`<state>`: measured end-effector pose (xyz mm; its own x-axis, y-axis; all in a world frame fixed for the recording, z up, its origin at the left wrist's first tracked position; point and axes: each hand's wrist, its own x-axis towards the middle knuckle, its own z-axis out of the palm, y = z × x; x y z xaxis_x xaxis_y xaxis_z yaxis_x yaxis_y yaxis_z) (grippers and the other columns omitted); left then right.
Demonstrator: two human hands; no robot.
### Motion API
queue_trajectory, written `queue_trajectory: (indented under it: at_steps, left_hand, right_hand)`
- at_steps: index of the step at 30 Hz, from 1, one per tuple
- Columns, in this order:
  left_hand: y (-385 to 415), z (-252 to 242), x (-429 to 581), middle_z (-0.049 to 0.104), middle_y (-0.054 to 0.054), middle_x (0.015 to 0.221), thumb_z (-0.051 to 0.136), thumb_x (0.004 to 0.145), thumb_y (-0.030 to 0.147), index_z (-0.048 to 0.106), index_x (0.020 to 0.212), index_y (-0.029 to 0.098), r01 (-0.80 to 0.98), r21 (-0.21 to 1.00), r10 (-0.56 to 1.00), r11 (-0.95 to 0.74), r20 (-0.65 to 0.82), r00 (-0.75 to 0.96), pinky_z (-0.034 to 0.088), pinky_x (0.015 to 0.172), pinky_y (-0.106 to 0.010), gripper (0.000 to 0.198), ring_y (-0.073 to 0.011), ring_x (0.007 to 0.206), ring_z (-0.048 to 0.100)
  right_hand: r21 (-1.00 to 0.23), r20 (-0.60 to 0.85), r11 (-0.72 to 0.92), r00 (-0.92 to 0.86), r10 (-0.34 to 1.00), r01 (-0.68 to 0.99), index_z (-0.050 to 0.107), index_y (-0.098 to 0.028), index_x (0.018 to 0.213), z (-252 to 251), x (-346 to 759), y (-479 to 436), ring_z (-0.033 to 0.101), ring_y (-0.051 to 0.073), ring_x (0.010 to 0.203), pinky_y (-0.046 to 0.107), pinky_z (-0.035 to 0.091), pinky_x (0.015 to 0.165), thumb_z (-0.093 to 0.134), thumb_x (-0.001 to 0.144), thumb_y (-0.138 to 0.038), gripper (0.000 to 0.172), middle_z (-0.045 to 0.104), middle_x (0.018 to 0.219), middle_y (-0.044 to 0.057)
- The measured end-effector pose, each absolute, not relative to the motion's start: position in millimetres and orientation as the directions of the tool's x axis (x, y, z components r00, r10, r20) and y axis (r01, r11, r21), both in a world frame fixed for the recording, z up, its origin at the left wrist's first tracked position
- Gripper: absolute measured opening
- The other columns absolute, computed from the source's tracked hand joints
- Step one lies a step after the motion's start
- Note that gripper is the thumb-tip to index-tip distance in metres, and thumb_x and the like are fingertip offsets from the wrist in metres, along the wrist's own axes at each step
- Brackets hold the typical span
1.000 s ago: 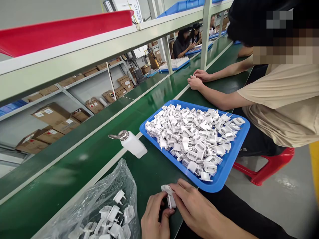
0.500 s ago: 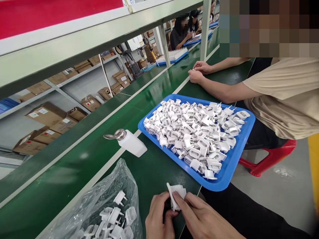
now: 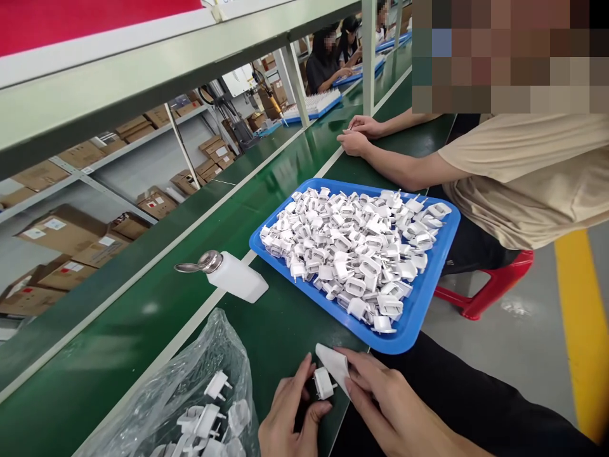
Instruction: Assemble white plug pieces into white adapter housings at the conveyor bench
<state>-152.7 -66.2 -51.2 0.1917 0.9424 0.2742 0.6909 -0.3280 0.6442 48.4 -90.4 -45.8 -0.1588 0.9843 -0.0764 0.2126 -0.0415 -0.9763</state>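
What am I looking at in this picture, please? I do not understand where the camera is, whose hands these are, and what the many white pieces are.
The camera sits on a person's head and looks forward and down, so the two bare hands at the bottom are that person's own. The left hand holds a small white plastic plug piece with metal pins. The right hand holds a white folded cloth or paper beside it; which of the two I cannot tell. On the green work table lie a blue plastic tray heaped with the same white plug pieces, a clear plastic bag with more of them, and a white bottle with a metal top. The person in the beige shirt is a co-worker at the same table.
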Motion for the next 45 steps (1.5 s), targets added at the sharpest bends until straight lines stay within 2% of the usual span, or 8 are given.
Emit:
queue_trajectory:
  at_steps: [6, 9, 13, 18, 27, 33, 38, 45]
  left_hand:
    - [-66.7, -48.8, -154.0, 0.081, -0.002, 0.109, 0.063, 0.097, 0.028, 0.073, 0.129, 0.033, 0.707, 0.595, 0.923, -0.382, 0.291, 0.254, 0.057, 0.080, -0.021, 0.034, -0.0173, 0.094, 0.074]
    - [-65.2, -50.6, -155.9, 0.081, -0.001, 0.110, 0.067, 0.094, 0.017, 0.074, 0.128, 0.031, 0.681, 0.580, 0.893, -0.446, 0.336, 0.299, 0.056, 0.085, -0.020, 0.038, -0.0166, 0.097, 0.074]
    - [-65.0, -55.0, -157.6, 0.081, -0.001, 0.107, 0.062, 0.094, 0.008, 0.073, 0.130, 0.031, 0.644, 0.590, 0.871, -0.487, 0.379, 0.312, 0.057, 0.085, -0.021, 0.044, -0.0159, 0.093, 0.073]
    - [-65.3, -56.9, -158.4, 0.080, -0.001, 0.108, 0.059, 0.094, 0.003, 0.070, 0.134, 0.032, 0.610, 0.621, 0.870, -0.492, 0.374, 0.321, 0.056, 0.083, -0.020, 0.051, -0.0145, 0.093, 0.071]
    - [-64.5, -63.6, -157.5, 0.081, 0.000, 0.103, 0.056, 0.096, 0.007, 0.073, 0.130, 0.031, 0.640, 0.585, 0.861, -0.499, 0.415, 0.292, 0.057, 0.078, -0.016, 0.045, -0.0122, 0.086, 0.072]
    - [-64.3, -63.5, -154.3, 0.081, -0.001, 0.097, 0.053, 0.097, 0.009, 0.077, 0.121, 0.027, 0.689, 0.542, 0.864, -0.481, 0.426, 0.268, 0.057, 0.076, -0.017, 0.039, -0.0126, 0.083, 0.073]
    - [-64.3, -53.9, -151.9, 0.080, -0.002, 0.088, 0.059, 0.093, 0.017, 0.081, 0.112, 0.026, 0.708, 0.595, 0.914, -0.381, 0.358, 0.191, 0.059, 0.074, -0.021, 0.030, -0.0153, 0.077, 0.074]
    - [-88.8, -19.3, -134.2, 0.083, -0.002, 0.094, 0.081, 0.081, 0.037, 0.084, 0.098, 0.026, 0.680, 0.699, 0.908, -0.220, 0.401, -0.118, 0.063, 0.069, -0.027, 0.021, -0.0210, 0.077, 0.077]
  right_hand:
    - [-0.985, -0.076, -0.065, -0.071, 0.995, 0.157, 0.051, -0.022, 0.144, -45.0, 48.2, -93.7, 0.072, 0.021, 0.102, 0.037, 0.059, 0.089, 0.040, 0.108, -0.036, 0.041, 0.070, 0.123, 0.013]
    - [-0.969, 0.082, 0.089, -0.040, 0.996, 0.231, 0.049, -0.021, 0.146, -49.1, 43.9, -100.1, 0.072, 0.016, 0.087, 0.029, 0.061, 0.077, 0.039, 0.107, -0.025, 0.040, 0.067, 0.109, 0.010]
    - [-0.718, 0.416, 0.453, -0.196, 0.888, 0.528, 0.058, -0.002, 0.134, -57.0, 33.5, -106.0, 0.073, 0.022, 0.083, 0.029, 0.065, 0.073, 0.040, 0.100, -0.005, 0.039, 0.072, 0.091, 0.014]
    - [-0.576, 0.430, 0.544, -0.339, 0.837, 0.610, 0.069, 0.002, 0.115, -62.0, 22.1, -103.9, 0.076, 0.027, 0.082, 0.035, 0.068, 0.080, 0.040, 0.096, -0.003, 0.034, 0.077, 0.089, 0.018]
    - [-0.667, 0.330, 0.409, -0.246, 0.912, 0.622, 0.062, -0.010, 0.100, -44.2, 25.6, -81.8, 0.056, 0.014, 0.053, 0.024, 0.051, 0.045, 0.034, 0.099, -0.007, 0.029, 0.066, 0.080, 0.008]
    - [-0.609, 0.451, 0.532, -0.295, 0.842, 0.589, 0.065, -0.005, 0.102, -54.7, 21.3, -91.6, 0.067, 0.025, 0.074, 0.034, 0.061, 0.067, 0.035, 0.092, -0.001, 0.031, 0.069, 0.079, 0.014]
    - [-0.702, 0.422, 0.470, -0.219, 0.880, 0.535, 0.058, -0.017, 0.095, -47.8, 35.5, -110.0, 0.061, 0.016, 0.064, 0.023, 0.050, 0.050, 0.037, 0.100, -0.008, 0.024, 0.061, 0.075, 0.005]
    - [-0.879, 0.376, 0.342, 0.040, 0.926, 0.333, 0.052, -0.030, 0.109, -22.6, 57.0, -124.9, 0.061, 0.012, 0.066, 0.022, 0.052, 0.058, 0.049, 0.102, -0.012, 0.019, 0.057, 0.082, -0.001]
